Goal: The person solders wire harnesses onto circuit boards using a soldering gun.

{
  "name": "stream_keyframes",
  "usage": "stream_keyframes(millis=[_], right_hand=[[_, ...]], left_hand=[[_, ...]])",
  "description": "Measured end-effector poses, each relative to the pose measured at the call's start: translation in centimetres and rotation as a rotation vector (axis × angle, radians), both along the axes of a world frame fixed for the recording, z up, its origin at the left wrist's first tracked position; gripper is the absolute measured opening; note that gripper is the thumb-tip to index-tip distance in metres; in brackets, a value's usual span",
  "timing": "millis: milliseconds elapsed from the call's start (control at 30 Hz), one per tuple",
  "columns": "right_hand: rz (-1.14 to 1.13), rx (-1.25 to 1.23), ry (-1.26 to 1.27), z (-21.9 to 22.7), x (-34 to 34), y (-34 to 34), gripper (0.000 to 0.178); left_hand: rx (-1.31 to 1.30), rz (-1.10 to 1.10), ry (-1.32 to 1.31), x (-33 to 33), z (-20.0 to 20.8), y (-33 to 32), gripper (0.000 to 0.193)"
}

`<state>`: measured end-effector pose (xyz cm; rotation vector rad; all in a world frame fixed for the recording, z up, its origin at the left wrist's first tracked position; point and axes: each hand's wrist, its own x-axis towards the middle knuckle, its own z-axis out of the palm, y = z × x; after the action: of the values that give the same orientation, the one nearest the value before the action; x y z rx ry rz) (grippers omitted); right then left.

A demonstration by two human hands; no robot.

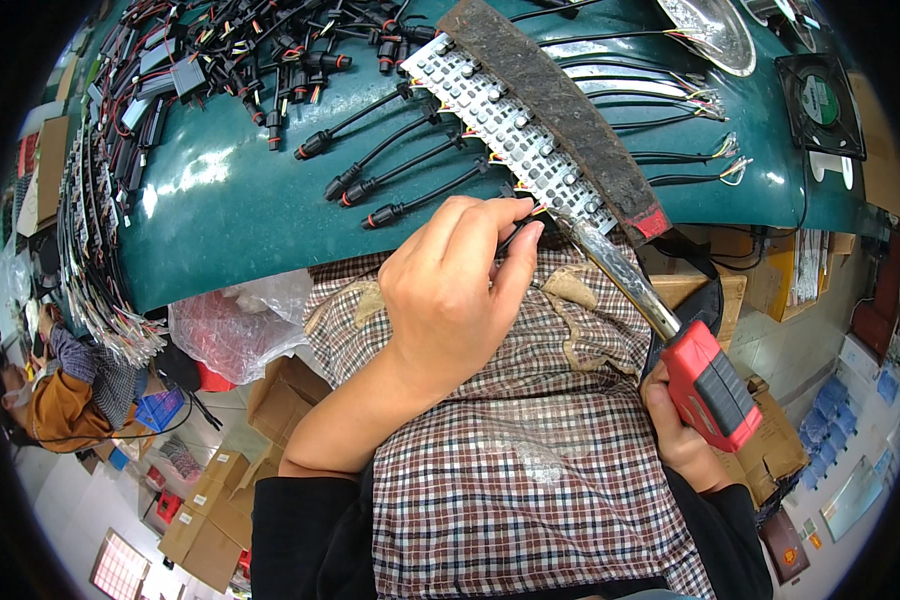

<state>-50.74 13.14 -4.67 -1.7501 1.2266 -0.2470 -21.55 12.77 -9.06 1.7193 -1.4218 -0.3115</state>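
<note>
My right hand (682, 440) is closed round the red and black handle of a soldering iron (708, 385). Its metal shaft slants up and left to the near end of a white circuit board strip (515, 135) with rows of solder pads. My left hand (445, 285) pinches a short black cable (513, 238) with thin coloured wires close to that end; the fingers hide most of it. Along the strip's right side lies a heavy dark metal bar (560, 110) with a red end. Several black connector cables (410, 178) stick out from the strip's left edge.
On the green table (205, 235) are a heap of black connectors (290, 65) and a bundle of wired modules (95, 210). More black cables (660, 95) with bare wire ends extend right of the bar, near a metal dish (715, 35) and a fan (820, 105). Another person (80, 385) sits at left.
</note>
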Motion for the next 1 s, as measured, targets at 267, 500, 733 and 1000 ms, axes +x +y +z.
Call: stream_keyframes(millis=[267,500,733,1000], right_hand=[[0.036,-0.083,0.002,1.2,1.3,-0.7,0.025],[0.160,-0.114,0.110,0.7,-0.4,0.0,0.024],[0.078,-0.146,0.038,0.5,0.2,0.0,0.025],[0.019,-0.138,0.028,0.6,-0.4,0.4,0.025]], left_hand=[[-0.011,-0.013,-0.023,0.1,0.2,-0.1,0.019],[-0.037,-0.016,-0.042,0.2,0.1,-0.1,0.018],[-0.019,-0.021,-0.050,0.2,0.3,-0.2,0.018],[0.019,-0.032,0.007,0.2,0.7,0.0,0.018]])
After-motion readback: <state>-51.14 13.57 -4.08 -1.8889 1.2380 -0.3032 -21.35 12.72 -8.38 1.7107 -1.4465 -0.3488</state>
